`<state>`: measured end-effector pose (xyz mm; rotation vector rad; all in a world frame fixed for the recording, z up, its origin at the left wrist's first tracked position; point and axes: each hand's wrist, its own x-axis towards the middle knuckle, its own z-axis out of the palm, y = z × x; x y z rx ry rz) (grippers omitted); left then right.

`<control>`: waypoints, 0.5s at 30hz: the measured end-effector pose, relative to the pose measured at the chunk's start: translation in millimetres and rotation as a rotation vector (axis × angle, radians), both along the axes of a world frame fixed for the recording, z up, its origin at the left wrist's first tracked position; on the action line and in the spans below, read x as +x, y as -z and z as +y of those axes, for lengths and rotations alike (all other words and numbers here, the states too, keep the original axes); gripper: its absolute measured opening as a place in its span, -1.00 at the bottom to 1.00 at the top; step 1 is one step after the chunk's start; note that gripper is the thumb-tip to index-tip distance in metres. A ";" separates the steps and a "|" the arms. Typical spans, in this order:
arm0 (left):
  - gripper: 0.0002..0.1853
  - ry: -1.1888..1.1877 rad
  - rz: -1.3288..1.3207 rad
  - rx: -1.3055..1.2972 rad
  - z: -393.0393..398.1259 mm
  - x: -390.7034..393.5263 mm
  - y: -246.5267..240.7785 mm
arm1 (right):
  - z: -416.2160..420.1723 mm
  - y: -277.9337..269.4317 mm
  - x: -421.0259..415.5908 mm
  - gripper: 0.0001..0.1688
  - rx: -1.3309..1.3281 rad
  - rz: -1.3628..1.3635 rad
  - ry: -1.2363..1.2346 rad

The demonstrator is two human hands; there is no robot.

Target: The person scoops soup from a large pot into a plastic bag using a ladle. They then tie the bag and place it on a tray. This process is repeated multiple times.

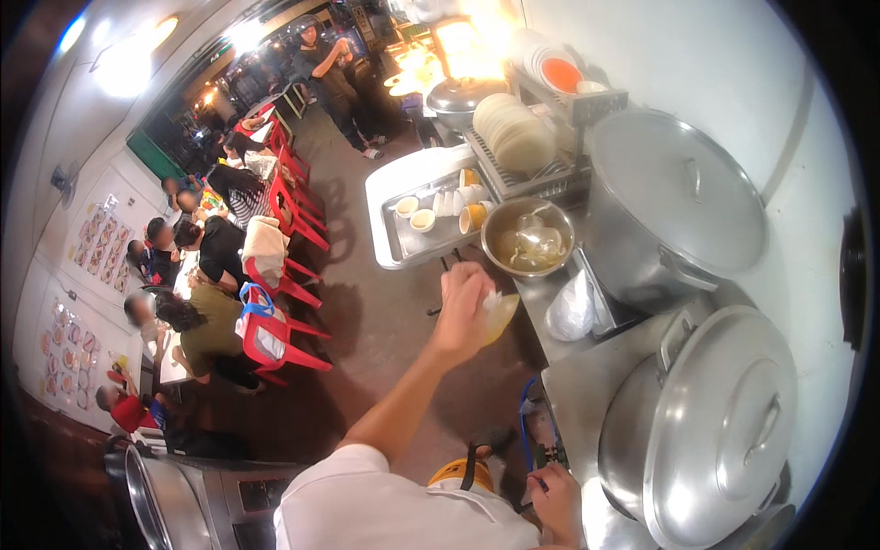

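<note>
My left hand (466,302) is stretched forward, its fingers closed around the gathered top of a small plastic bag (503,320) of yellowish liquid. The bag hangs over the floor, just short of a steel bowl (489,253). In that bowl lie several knotted clear bags (537,242) of liquid. My right hand (555,500) is low, close to my body at the counter's edge, with curled fingers. A small dark blue thing shows at its fingertips; whether it is gripped is unclear. A silvery-white plastic bag (572,308) rests on the steel counter (584,385) beyond the bowl.
Two large lidded pots (619,227) (629,426) stand along the wall. A tray (412,242) holds small cups (422,220), beside a dish rack (522,182) with plates (512,134). People sit at tables on red chairs (275,337) to the left; a helmeted person (333,75) stands farther back.
</note>
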<state>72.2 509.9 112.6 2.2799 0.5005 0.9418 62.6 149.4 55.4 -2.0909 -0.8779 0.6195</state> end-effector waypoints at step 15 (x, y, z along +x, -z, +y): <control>-0.62 -0.267 0.532 -0.100 191.9 310.2 176.2 | 162.8 -0.8 84.4 -0.63 0.142 -0.370 0.590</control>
